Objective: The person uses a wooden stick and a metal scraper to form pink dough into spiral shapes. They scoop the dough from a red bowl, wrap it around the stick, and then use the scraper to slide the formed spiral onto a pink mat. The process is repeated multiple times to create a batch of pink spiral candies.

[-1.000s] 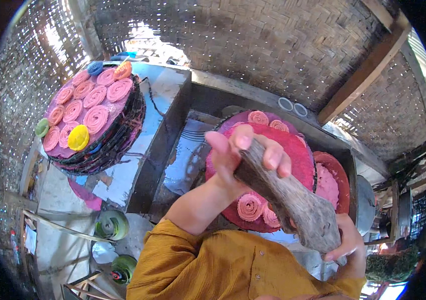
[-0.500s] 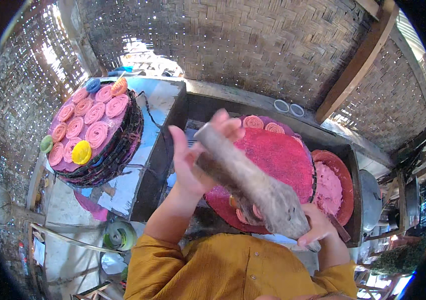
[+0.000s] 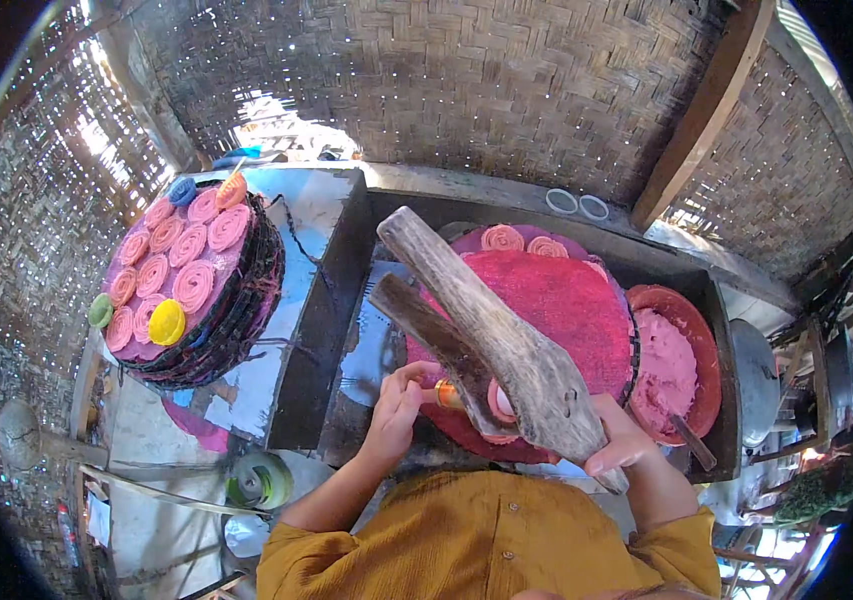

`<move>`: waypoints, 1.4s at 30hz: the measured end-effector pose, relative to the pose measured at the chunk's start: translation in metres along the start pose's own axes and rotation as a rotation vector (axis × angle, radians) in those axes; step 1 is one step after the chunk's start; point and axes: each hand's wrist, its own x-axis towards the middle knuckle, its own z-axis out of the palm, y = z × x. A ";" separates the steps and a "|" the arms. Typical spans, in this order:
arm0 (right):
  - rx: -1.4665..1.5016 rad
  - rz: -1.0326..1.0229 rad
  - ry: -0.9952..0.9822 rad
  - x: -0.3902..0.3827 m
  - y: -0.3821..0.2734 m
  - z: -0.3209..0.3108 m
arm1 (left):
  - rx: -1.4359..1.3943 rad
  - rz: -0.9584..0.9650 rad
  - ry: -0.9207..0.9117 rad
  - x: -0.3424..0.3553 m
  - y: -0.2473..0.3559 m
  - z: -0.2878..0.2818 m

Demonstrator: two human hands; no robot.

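My right hand [image 3: 621, 437] grips the thick lower end of a forked wooden tool [image 3: 506, 335], worn grey, with two arms spreading toward the upper left. My left hand [image 3: 396, 410] is closed, fingertips at the left end of a shiny orange cylinder [image 3: 449, 393] beside the shorter arm. Something pink and rounded [image 3: 499, 402] shows between the arms, partly hidden by the wood. Beneath the tool lies a round stack of trays covered with a red-pink cloth [image 3: 566, 300]. Pink dough rosettes [image 3: 502, 238] show past the cloth's far edge.
At the left stands another round tray stack [image 3: 266, 290], topped with pink rosettes and small coloured cups [image 3: 167, 323]. A red basin [image 3: 701, 390] of pink dough [image 3: 664, 360] with a spoon-like handle [image 3: 693, 443] is at right. Two white rings [image 3: 578, 204] lie on the ledge.
My left hand has come down from the tool's upper end, where it was spread open, to the orange cylinder. The right hand keeps its grip on the forked wooden tool.
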 end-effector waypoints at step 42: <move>0.198 -0.220 0.226 -0.052 0.000 -0.025 | 1.250 0.554 -0.608 -0.015 0.019 0.035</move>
